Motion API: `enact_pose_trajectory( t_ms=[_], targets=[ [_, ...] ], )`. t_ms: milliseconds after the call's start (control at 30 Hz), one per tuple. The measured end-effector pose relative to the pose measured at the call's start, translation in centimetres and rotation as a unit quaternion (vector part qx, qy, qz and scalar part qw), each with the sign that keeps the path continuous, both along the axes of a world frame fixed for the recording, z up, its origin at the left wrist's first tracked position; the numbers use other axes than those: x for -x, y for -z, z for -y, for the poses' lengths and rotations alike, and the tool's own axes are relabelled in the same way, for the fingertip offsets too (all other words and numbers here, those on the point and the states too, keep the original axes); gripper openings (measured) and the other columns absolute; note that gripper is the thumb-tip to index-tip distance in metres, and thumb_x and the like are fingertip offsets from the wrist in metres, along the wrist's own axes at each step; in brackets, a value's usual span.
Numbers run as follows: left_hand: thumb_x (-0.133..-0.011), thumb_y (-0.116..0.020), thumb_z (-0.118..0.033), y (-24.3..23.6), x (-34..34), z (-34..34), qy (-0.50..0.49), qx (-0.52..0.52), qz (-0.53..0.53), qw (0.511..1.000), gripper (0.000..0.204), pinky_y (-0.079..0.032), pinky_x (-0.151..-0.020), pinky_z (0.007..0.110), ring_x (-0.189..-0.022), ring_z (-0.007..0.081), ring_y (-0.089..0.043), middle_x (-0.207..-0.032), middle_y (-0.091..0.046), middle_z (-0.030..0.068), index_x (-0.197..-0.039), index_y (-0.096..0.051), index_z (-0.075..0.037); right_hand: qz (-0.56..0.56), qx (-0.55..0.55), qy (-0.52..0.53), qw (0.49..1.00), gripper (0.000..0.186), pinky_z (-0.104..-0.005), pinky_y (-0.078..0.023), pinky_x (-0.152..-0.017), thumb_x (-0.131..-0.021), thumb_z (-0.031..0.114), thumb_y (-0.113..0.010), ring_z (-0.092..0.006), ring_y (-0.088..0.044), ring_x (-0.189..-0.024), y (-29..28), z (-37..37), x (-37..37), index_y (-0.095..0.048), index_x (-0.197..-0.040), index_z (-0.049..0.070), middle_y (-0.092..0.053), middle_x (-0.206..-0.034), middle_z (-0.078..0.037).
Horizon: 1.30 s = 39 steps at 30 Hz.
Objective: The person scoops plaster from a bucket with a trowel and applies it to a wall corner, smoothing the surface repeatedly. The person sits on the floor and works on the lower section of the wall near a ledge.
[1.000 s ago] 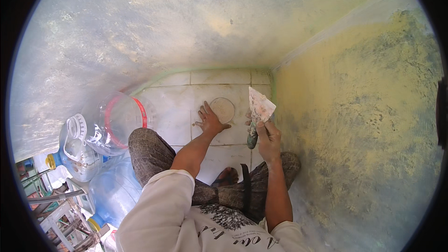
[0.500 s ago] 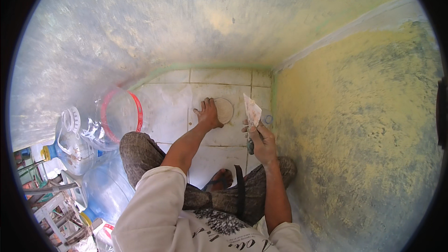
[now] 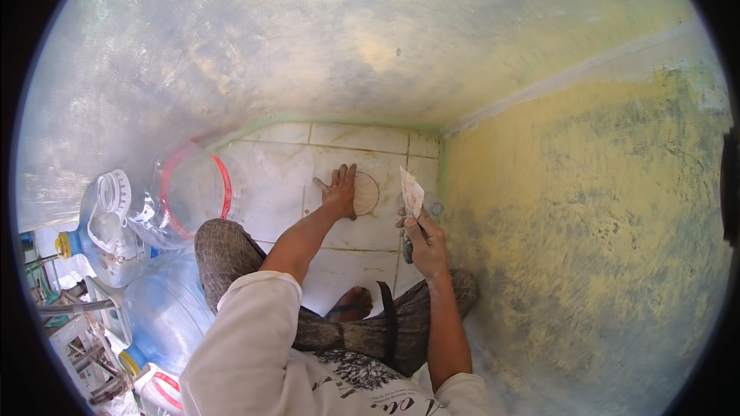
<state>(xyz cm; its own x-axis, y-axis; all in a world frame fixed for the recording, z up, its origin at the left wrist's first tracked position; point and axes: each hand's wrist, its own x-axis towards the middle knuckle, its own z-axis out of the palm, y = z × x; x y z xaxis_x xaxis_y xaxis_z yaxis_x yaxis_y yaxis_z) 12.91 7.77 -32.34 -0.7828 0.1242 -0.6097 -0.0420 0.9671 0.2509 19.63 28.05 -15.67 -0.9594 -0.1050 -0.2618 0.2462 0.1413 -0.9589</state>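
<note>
My left hand [image 3: 338, 196] is spread with its fingers apart, palm down, against the left side of a round tub [image 3: 366, 194] of pale beige material. The tub stands on white floor tiles [image 3: 362, 260]; its depth cannot be made out from above. Closed around the dark handle of a putty knife [image 3: 412, 194], my right hand [image 3: 426, 245] holds it to the right of the tub. The knife's wide blade points away from me and is smeared with whitish and pinkish residue.
A patchy wall [image 3: 324, 46] rises ahead, and a yellow-grey wall [image 3: 586, 208] stands close on my right. Large clear plastic bottles [image 3: 171, 293] crowd the left, one with a red band. A small clear ring [image 3: 437, 209] lies by the right wall. Jumbled items fill the lower left.
My left hand has shifted slightly toward me along the tub's left side, its fingers spreading straighter. My right hand keeps the putty knife in nearly the same pose. The view has shifted slightly.
</note>
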Motion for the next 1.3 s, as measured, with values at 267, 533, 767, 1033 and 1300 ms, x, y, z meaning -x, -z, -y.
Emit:
enact_pose_trajectory(
  t_ms=[267,533,767,1033,1300],
  targets=[
    [-0.056,-0.098,-0.028,-1.0,0.9,-0.4,0.111,-0.014,0.007,0.994,0.144,-0.016,-0.109,0.085,-0.153,0.0375,-0.019,-0.166,-0.016,0.0133,-0.161,-0.001,-0.018,-0.004,0.003,-0.008,1.0,0.035,-0.0273,-0.05,-0.079,-0.105,0.018,-0.058,-0.0115,-0.063,-0.094,0.1,0.1,0.1,-0.062,-0.131,-0.003,-0.068,-0.115,-0.006],
    [-0.052,-0.098,-0.031,-4.1,2.7,1.6,0.1,-0.054,-0.013,0.993,0.134,-0.033,-0.105,0.08,-0.147,0.0429,-0.028,-0.157,-0.026,0.0162,-0.154,-0.014,-0.009,-0.039,-0.049,-0.035,0.997,0.046,-0.0263,-0.049,-0.084,-0.099,0.012,-0.065,-0.0104,-0.059,-0.095,-0.6,-1.0,0.3,-0.056,-0.142,-0.001,-0.065,-0.116,-0.005],
    [-0.05,-0.096,-0.026,-20.5,6.9,3.5,0.129,-0.085,-0.063,0.986,0.129,-0.047,-0.108,0.055,-0.143,0.0471,-0.032,-0.154,-0.026,0.0256,-0.148,-0.016,0.003,-0.135,-0.046,-0.002,0.99,0.054,-0.0258,-0.047,-0.088,-0.091,0.012,-0.073,-0.0123,-0.057,-0.099,-2.7,0.8,2.6,-0.056,-0.142,0.001,-0.063,-0.113,-0.006],
    [-0.049,-0.092,-0.024,-29.1,4.4,3.7,0.175,-0.158,-0.096,0.967,0.121,-0.051,-0.102,0.05,-0.136,0.0447,-0.038,-0.14,-0.034,0.0258,-0.141,-0.019,0.008,-0.159,-0.015,0.063,0.985,0.045,-0.0251,-0.047,-0.085,-0.094,0.007,-0.07,-0.0114,-0.057,-0.097,-4.6,2.2,4.2,-0.06,-0.137,0.0,-0.064,-0.111,-0.006],
    [-0.051,-0.091,-0.025,-30.6,4.2,5.3,0.144,-0.262,-0.094,0.95,0.123,-0.047,-0.108,0.047,-0.134,0.0455,-0.043,-0.138,-0.037,0.0282,-0.142,-0.016,0.006,-0.058,0.039,0.113,0.991,0.021,-0.0229,-0.044,-0.061,-0.098,0.008,-0.066,-0.0049,-0.056,-0.07,-7.3,2.3,3.9,-0.068,-0.116,-0.001,-0.066,-0.083,0.001]
  ],
)
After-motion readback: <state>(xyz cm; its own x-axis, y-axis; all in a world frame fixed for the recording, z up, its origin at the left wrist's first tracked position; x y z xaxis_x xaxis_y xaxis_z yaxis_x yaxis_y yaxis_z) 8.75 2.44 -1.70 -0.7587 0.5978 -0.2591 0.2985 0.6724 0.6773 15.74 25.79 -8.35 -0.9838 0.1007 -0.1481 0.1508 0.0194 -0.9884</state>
